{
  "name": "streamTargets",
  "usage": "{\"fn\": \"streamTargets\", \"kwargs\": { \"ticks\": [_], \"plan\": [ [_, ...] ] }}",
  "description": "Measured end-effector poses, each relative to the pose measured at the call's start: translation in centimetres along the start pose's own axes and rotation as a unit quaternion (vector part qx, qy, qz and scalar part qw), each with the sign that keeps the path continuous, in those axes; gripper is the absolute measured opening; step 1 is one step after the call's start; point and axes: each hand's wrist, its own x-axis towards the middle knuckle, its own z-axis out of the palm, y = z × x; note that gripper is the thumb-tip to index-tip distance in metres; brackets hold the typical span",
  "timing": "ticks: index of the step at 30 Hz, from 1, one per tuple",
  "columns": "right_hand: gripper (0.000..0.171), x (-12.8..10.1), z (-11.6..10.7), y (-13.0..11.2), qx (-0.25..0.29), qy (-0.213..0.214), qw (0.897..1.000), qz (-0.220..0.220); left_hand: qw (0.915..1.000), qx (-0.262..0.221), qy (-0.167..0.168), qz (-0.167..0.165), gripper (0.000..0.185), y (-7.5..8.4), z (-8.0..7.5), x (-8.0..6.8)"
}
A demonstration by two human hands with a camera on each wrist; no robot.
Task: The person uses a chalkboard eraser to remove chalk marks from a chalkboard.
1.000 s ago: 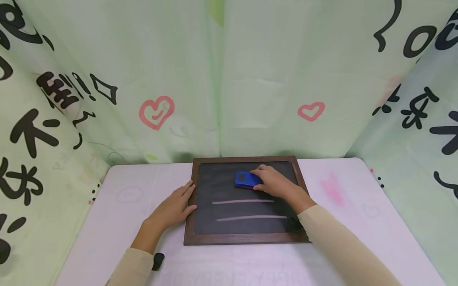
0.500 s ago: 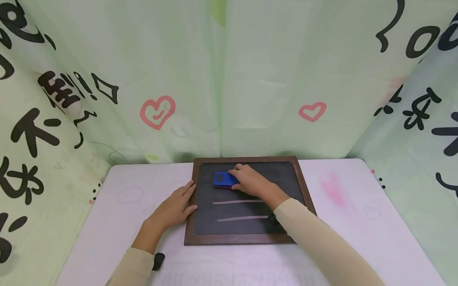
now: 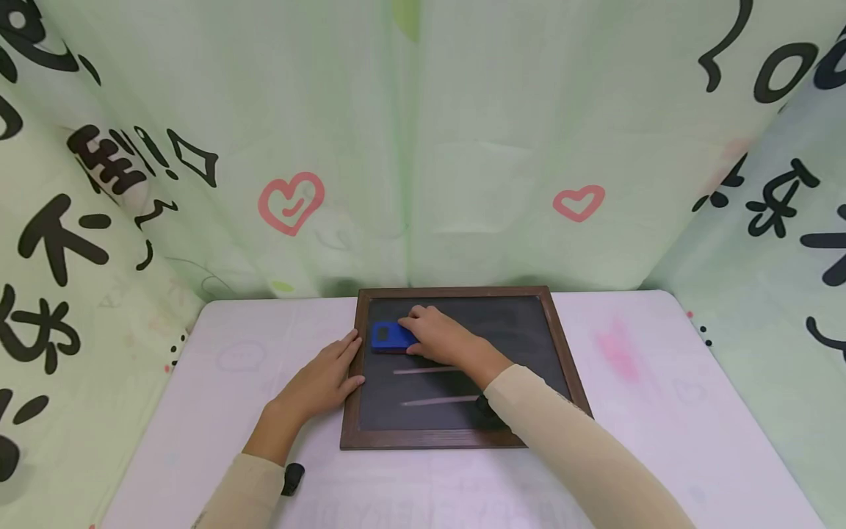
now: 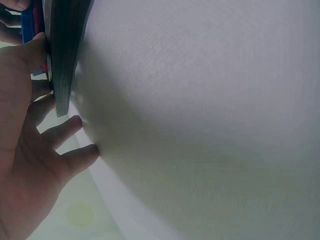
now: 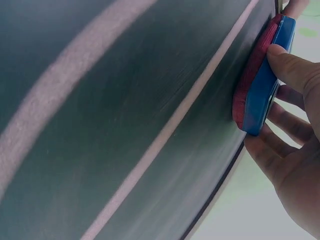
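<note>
A small chalkboard [image 3: 515, 334] in a brown wooden frame lies on the white table [image 3: 661, 411]. Two pale chalk lines [image 3: 423, 370] cross its lower half. My right hand [image 3: 432, 336] grips a blue eraser [image 3: 390, 336] with a red felt underside [image 5: 250, 80], pressed flat on the board near its upper left corner. In the right wrist view the fingers [image 5: 292, 67] curl round the eraser's edge [image 5: 265, 85]. My left hand [image 3: 324, 382] lies flat on the table, fingers straight, touching the frame's left side [image 4: 62, 55].
Light green curtains [image 3: 410, 147] with black characters and pink hearts enclose the table on three sides. A pink smudge [image 3: 615, 349] marks the tabletop right of the board. A small black thing [image 3: 293, 477] sits at my left sleeve.
My right hand has slid the eraser leftward along the top of the board, from right of centre to the upper left corner. The left hand has stayed put.
</note>
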Motion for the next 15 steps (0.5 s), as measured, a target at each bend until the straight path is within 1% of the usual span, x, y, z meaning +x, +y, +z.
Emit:
{"fn": "streamTargets", "kwargs": {
  "ticks": [7, 10, 15],
  "plan": [
    [0.060, 0.0, 0.2, -1.0, -0.018, -0.004, 1.000, -0.011, 1.0000, -0.003, 0.000, 0.002, 0.073, 0.0, -0.1, 0.0],
    [0.059, 0.0, 0.2, -1.3, -0.019, -0.003, 1.000, -0.017, 1.0000, -0.001, -0.001, -0.001, 0.073, -0.1, 0.0, 0.0],
    [0.058, -0.3, 0.2, -1.3, -0.010, -0.003, 1.000, -0.014, 1.0000, -0.005, -0.005, -0.003, 0.073, -0.1, 0.1, 0.1]
  ]
}}
